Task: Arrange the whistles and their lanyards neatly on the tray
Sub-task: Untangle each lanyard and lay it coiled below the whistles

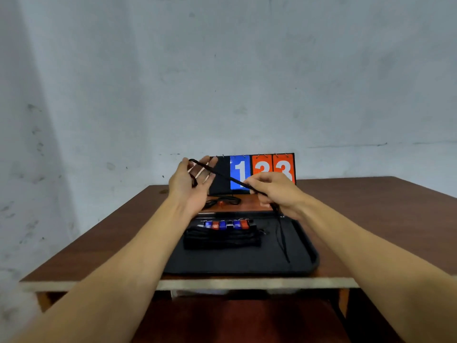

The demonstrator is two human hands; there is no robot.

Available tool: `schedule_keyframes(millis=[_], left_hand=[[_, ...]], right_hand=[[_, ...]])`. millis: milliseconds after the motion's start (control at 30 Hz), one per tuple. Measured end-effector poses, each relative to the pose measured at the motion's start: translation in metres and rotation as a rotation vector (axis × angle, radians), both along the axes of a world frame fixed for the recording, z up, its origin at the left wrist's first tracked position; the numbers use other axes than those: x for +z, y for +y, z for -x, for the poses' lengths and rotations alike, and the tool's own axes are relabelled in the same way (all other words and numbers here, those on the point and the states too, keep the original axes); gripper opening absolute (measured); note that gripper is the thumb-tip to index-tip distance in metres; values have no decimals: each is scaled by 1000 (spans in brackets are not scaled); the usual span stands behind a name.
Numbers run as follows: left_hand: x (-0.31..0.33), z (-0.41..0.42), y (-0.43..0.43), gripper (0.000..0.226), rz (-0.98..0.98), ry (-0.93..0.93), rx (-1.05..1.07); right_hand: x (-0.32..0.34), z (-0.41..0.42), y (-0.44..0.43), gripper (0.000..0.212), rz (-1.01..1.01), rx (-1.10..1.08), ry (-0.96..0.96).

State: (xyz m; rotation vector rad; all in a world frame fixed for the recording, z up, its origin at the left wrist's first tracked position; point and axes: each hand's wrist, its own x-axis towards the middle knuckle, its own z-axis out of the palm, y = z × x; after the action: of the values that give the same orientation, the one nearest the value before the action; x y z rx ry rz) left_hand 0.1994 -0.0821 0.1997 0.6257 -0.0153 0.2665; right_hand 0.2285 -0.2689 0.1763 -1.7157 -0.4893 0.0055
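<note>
A black tray (247, 264) lies at the table's near edge. At its far side several red and blue whistles (226, 224) sit in a row, their black lanyards bundled (222, 238) just in front. My left hand (190, 186) is raised above the table with straight, spread fingers, and a black lanyard (222, 174) loops around them. The cord runs taut to my right hand (274, 194), which pinches it; its loose end hangs down over the tray's right part. Behind the tray another whistle with a lanyard (223, 201) lies on the table.
A flip scoreboard (262, 170) with a blue 1 and orange 3 3 stands at the back of the brown table (371, 219), against a grey wall. The table's front edge is just below the tray.
</note>
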Motion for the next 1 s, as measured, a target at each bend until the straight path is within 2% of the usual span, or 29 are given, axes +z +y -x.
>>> schedule_keyframes(millis=[33,67,200,367,467,567,667,767,900,1000], left_hand=[[-2,2,0,31,14,0,-4],[-5,4,-1,30,-60,17,23],[-25,6,0,23,-665,45,141],[-38,13,6,18,-1088,-12,-85],[-39,20,10,24,-1372,-13,-25],[-41,23,17,25,-1509,-86,-45],[-41,22,26,24,-1640,-120,-64],[-41,24,31,20,-1653,-132,-109],[-39,29,27,32,-1712,-112,-141],[-40,29,33,22,-1676,-81,-157]], right_hand=[[-5,1,1,16,6,-5,15],[-10,3,3,17,18,-10,26],[-26,6,6,22,74,-67,24],[-29,12,12,24,187,-74,-116],[-26,15,17,32,174,-14,-118],[-27,20,24,36,170,25,-140],[-32,22,30,26,175,31,-256],[-34,25,35,26,138,71,-244],[-36,24,40,13,158,101,-280],[-40,21,34,9,136,171,-245]])
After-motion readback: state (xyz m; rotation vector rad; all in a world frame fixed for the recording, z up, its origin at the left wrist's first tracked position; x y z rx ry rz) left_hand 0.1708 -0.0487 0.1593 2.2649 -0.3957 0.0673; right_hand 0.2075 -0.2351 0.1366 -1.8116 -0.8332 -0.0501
